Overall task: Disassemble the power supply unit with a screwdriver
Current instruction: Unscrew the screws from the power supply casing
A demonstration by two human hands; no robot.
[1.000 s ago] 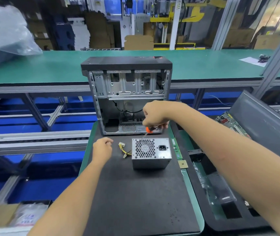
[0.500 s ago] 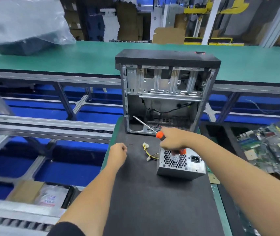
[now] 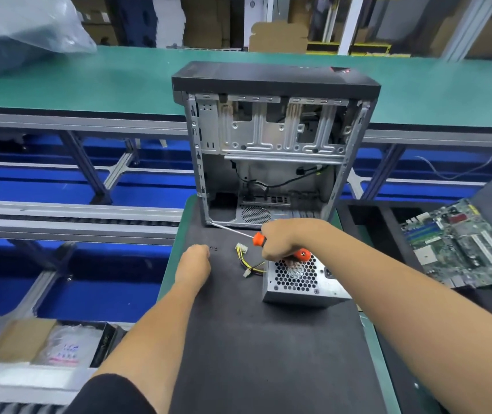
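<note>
A silver power supply unit (image 3: 301,282) with a honeycomb fan grille lies on the black mat (image 3: 268,354). Its yellow and black cable (image 3: 246,264) trails out to the left. My right hand (image 3: 280,240) grips an orange-handled screwdriver (image 3: 259,239) just above the unit's far edge. The shaft points left and away, toward the case's lower left corner. My left hand (image 3: 194,261) rests on the mat to the left of the cable, fingers curled with nothing seen in them. Small dark screws (image 3: 213,248) lie on the mat just past its knuckles.
An open, stripped computer case (image 3: 274,144) stands upright at the mat's far end. A green motherboard (image 3: 463,243) lies in a black tray to the right. A long green bench (image 3: 119,82) runs behind, with a plastic-wrapped bundle (image 3: 20,28) at far left. A cardboard box (image 3: 44,345) sits lower left.
My right hand has lifted the screwdriver tip off the unit and swung the shaft to point left. The left hand stays curled on the mat. My view has turned to the left.
</note>
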